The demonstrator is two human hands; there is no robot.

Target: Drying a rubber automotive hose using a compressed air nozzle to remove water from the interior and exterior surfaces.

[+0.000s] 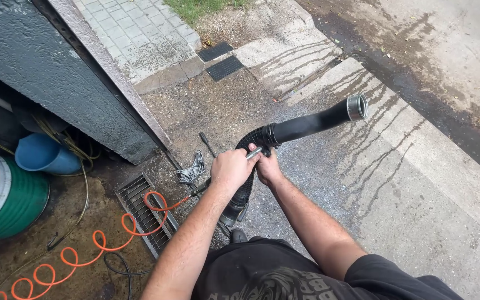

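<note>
left hand [230,168] grip pinching metal nozzle [254,153] | right hand [268,169] grip clasping black hose [306,125] | blue bucket [45,154], contents hidden

One black intake hose [284,133], one orange coiled air line [84,253], two drain grates [220,60], one blue bucket [43,154].

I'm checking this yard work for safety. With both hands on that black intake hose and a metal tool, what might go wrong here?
The left hand holds a metal tool pressed at the black hose beside the right hand; a slip might jab those fingers. The coiled orange air line trails near the feet, a possible trip. The concrete shows wet streaks, so footing may be slick.
</note>
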